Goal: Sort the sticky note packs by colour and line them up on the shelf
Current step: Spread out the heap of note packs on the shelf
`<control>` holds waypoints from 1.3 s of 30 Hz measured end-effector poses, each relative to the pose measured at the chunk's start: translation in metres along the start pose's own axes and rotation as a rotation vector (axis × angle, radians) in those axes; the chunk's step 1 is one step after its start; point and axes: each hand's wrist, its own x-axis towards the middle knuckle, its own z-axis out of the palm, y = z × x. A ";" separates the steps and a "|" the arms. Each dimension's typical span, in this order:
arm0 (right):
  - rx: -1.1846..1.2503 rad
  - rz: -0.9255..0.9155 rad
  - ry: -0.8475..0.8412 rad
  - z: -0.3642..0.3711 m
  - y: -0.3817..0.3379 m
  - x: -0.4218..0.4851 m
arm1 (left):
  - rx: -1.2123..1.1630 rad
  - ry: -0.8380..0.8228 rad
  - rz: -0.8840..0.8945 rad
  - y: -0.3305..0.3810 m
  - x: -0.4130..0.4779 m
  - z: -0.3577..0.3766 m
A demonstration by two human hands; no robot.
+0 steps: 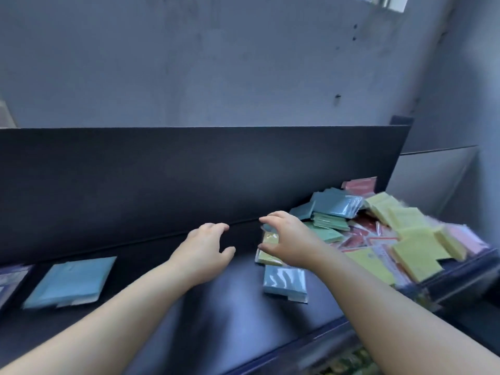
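Note:
A heap of wrapped sticky note packs [384,231] in blue, green, yellow, red and pink lies at the right end of the dark shelf [189,301]. One blue pack [71,281] lies alone at the left. Another blue pack [285,283] sits in the middle, just in front of a yellow-green pack [267,253]. My right hand [286,239] hovers over that yellow-green pack with fingers spread and curved, holding nothing that I can see. My left hand [208,250] is over the bare shelf to its left, fingers loosely bent, empty.
A dark back panel [189,180] rises behind the shelf, with a grey wall above it. At the far left edge lies part of a dark flat item [10,280]. Below the shelf's front lip, at the bottom right, more goods show, blurred.

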 end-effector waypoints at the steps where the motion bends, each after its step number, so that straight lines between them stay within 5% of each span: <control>1: -0.007 0.013 0.007 -0.007 0.016 -0.004 | 0.000 -0.009 0.011 0.015 0.008 0.007; 17: -0.139 0.112 0.077 -0.071 0.210 0.014 | 0.075 -0.054 -0.085 0.161 0.132 0.104; 29: -0.258 0.072 -0.082 -0.067 0.228 0.050 | 0.151 0.086 -0.210 0.164 0.167 0.114; 39: -0.294 0.074 0.074 -0.068 0.212 0.042 | 0.045 0.336 -0.146 0.145 0.134 0.083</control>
